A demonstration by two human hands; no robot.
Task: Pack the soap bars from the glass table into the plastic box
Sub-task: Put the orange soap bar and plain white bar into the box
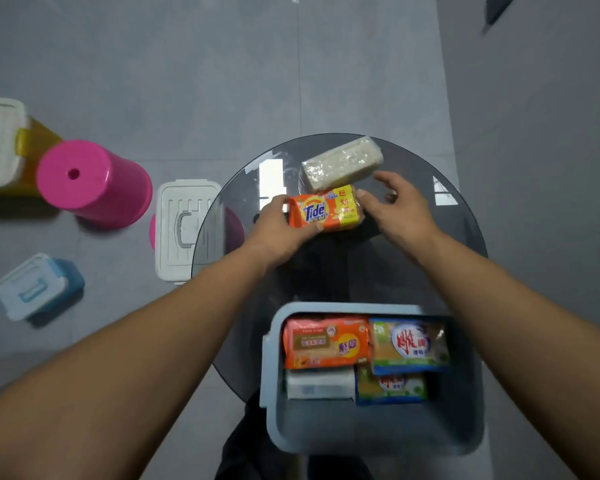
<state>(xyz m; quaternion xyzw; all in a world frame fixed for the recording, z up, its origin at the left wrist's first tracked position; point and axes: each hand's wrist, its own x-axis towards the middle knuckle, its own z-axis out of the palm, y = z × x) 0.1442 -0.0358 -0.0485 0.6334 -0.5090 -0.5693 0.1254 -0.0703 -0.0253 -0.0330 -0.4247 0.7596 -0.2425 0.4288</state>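
An orange and yellow Tide soap bar (pixel 327 210) lies on the round glass table (pixel 458 237). My left hand (pixel 280 230) grips its left end, thumb under the front edge. My right hand (pixel 397 206) hovers at the bar's right end, fingers spread, one fingertip touching the wrapper. Just behind sits a white soap bar in clear wrap (pixel 342 162). The blue-grey plastic box (pixel 274 358) stands at the table's near edge and holds several wrapped soap bars: an orange one (pixel 326 342), a blue and green one (pixel 409 344), a white one (pixel 321 384), a smaller green one (pixel 392 388).
On the grey tiled floor to the left stand a pink stool (pixel 90 181), a white box lid (pixel 184 230) on another pink stool, a small blue box with a clear lid (pixel 37 285) and a white-lidded yellow box (pixel 0 143).
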